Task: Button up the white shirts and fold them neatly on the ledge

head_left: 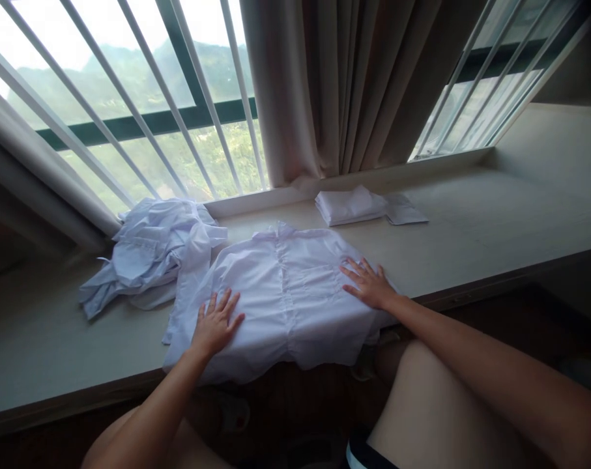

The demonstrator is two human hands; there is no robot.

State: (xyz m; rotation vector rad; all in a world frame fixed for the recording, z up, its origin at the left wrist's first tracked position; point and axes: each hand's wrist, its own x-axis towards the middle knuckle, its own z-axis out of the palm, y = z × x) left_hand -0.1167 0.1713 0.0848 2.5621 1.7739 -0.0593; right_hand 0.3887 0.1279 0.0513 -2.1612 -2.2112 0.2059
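Note:
A white button-up shirt [263, 293] lies spread out, front side up, with its collar toward the window and its hem hanging over the ledge's front edge. Creases run across the cloth, and a chest pocket shows on its right half. My left hand [216, 324] rests flat on the shirt's left side, fingers spread. On the right side, near the sleeve, my right hand [368, 282] presses flat with its fingers apart. Neither hand grips the fabric.
A crumpled pile of white clothes [153, 251] sits at the left on the pale ledge [451, 247]. Folded white cloth [350, 204] lies at the back, beside a flat white piece [405, 210]. Behind are a barred window [143, 104] and a grey-brown curtain [334, 85]. My legs are below.

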